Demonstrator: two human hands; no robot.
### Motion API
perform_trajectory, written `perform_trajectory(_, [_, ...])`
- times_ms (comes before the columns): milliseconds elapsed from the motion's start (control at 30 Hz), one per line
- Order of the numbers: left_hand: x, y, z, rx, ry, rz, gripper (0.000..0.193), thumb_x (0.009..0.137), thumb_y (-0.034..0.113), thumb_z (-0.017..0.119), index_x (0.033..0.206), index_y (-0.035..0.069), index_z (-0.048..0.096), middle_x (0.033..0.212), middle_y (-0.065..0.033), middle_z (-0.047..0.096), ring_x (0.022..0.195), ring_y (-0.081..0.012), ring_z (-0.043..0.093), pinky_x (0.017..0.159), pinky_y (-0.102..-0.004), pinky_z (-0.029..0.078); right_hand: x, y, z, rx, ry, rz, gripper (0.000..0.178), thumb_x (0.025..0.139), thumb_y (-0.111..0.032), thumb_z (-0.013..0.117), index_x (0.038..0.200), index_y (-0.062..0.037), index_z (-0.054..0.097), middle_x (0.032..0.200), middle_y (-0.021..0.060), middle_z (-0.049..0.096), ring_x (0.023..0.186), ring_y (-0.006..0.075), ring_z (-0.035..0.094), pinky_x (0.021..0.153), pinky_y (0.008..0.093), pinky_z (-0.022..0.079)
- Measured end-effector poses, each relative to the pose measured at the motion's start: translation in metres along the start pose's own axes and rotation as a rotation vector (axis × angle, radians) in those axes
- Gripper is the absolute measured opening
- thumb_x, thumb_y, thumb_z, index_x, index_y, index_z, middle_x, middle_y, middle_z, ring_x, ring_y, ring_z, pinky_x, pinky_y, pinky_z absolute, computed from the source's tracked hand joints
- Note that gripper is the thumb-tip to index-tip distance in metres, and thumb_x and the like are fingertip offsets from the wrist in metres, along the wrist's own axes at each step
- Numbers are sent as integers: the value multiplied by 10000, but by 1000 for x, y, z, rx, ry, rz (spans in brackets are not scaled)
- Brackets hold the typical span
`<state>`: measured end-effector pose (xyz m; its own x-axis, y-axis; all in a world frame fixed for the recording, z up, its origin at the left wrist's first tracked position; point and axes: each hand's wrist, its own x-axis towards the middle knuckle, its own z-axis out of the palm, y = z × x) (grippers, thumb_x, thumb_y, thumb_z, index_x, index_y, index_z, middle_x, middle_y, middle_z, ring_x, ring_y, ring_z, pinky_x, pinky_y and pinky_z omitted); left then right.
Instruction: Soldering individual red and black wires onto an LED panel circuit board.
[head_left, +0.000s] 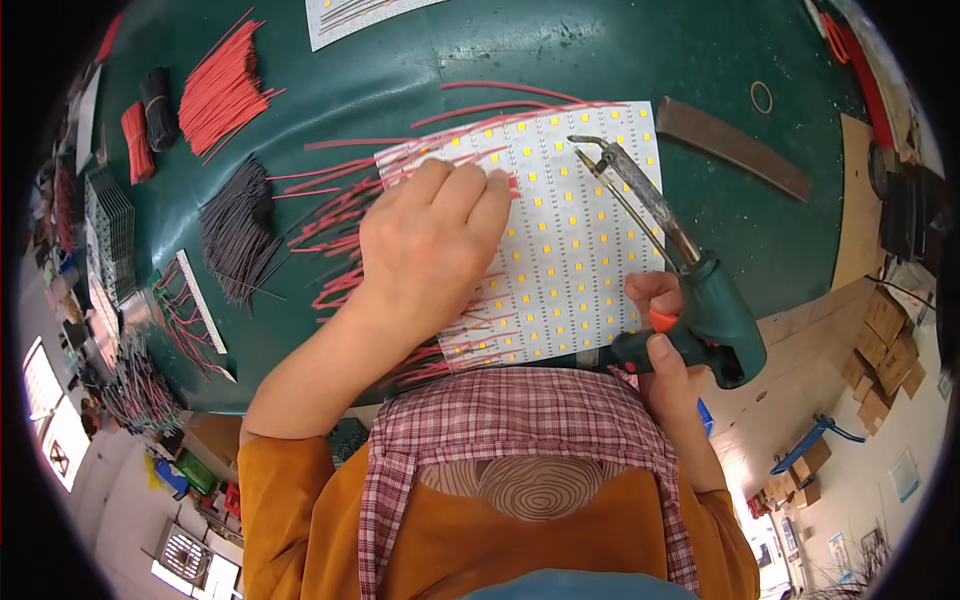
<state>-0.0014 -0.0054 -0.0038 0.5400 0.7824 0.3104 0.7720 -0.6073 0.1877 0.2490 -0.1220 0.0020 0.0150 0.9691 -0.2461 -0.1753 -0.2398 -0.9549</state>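
A white LED board (560, 240) dotted with yellow chips lies on the green table in front of me. Thin red and black wires (335, 245) stick out along its left side. My left hand (430, 240) is closed over the board's upper left part, its fingers bent down. A bit of red wire (515, 187) shows by its fingertips; the grip itself is mostly hidden. My right hand (665, 350) grips a green soldering gun (722, 305) with an orange trigger. The gun's metal tip (580, 140) is over the board's upper part, to the right of my left hand.
Bundles of red wires (225, 80) and black wires (240, 230) lie on the left. A narrow wired strip (202, 300) and stacked boards (108, 235) are farther left. A brown metal bar (735, 145) and a rubber band (761, 97) lie right of the board. Another board (360, 15) is at the far edge.
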Motion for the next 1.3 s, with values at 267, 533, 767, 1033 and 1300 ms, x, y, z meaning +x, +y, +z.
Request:
perform_trajectory(267, [-22, 28, -13, 25, 18, -14, 272, 724, 101, 664, 988, 45, 695, 870, -33, 612, 784, -195, 613, 593, -315, 501, 0, -51, -45, -699, 137, 330, 281, 924, -74, 657, 1188, -55, 563, 1201, 178, 576, 973, 202, 625, 956, 393, 529])
perform_trajectory(533, [-23, 29, 1, 85, 120, -44, 203, 733, 103, 692, 931, 63, 711, 845, -20, 632, 782, -187, 620, 620, -309, 507, 144, -56, -65, -1409, 183, -640, 653, 607, -4, 807, 1199, -215, 632, 1043, 76, 643, 999, 302, 617, 813, 382, 524])
perform_trajectory(767, [-31, 43, 2, 66, 148, -162, 214, 737, 48, 735, 950, 69, 735, 850, -25, 668, 791, -199, 633, 652, -319, 514, 138, -72, -79, -1401, -65, -673, 509, 645, -30, 778, 1115, -170, 642, 955, 62, 656, 923, 289, 622, 763, 384, 514])
perform_trajectory(1033, [-34, 43, 5, 96, 213, -121, 136, 761, 124, 686, 888, 77, 696, 817, -18, 617, 773, -184, 615, 617, -305, 505, 91, -65, -83, -1302, -278, -734, 374, 677, -10, 719, 1037, -83, 650, 1020, 53, 700, 911, 290, 629, 767, 352, 525])
perform_trajectory(1300, [-41, 36, -4, 15, 112, -85, 112, 750, 102, 661, 859, 88, 685, 811, -30, 617, 787, -211, 628, 630, -332, 525, -8, -56, -81, -1080, 192, -391, 261, 941, -69, 653, 1190, -43, 580, 1081, 118, 714, 938, 168, 666, 763, 320, 568])
